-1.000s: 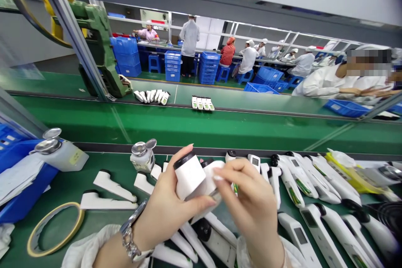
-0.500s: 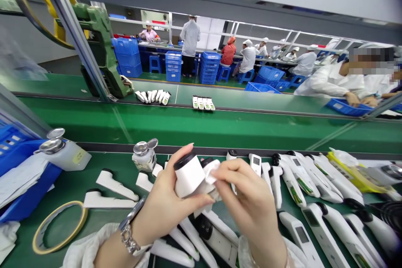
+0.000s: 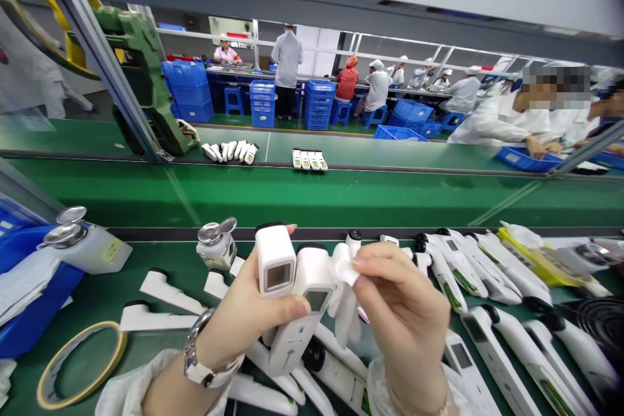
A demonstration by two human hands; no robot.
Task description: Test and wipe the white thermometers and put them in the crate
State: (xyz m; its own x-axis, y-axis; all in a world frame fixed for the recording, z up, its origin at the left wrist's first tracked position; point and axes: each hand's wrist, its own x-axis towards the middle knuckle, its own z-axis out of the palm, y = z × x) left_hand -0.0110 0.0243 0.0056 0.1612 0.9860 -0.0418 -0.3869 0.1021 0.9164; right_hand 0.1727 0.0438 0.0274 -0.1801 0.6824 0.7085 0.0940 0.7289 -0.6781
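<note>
My left hand (image 3: 258,302) is closed around two white handheld infrared thermometers. One thermometer (image 3: 275,250) has its small grey screen turned toward me, and the other thermometer (image 3: 295,341) tilts beside it, with its screen and buttons showing. Between thumb and fingers, my right hand (image 3: 407,302) pinches a crumpled white wipe (image 3: 345,266) just right of the second thermometer; part of it hangs down. Whether the wipe touches the thermometer I cannot tell. Beneath both hands lie several more white thermometers (image 3: 336,374), partly hidden by them.
Rows of thermometers (image 3: 507,351) lie on the right, near a yellow tray (image 3: 531,260). To the left are a tape roll (image 3: 46,374), a blue bin (image 3: 39,305) and two dispenser bottles (image 3: 104,250) (image 3: 217,250). Beyond runs a green conveyor (image 3: 273,198); co-workers sit further back.
My left hand has turned the thermometers so their screens face me. The wipe has shifted slightly right with my right hand, and the view has moved a little.
</note>
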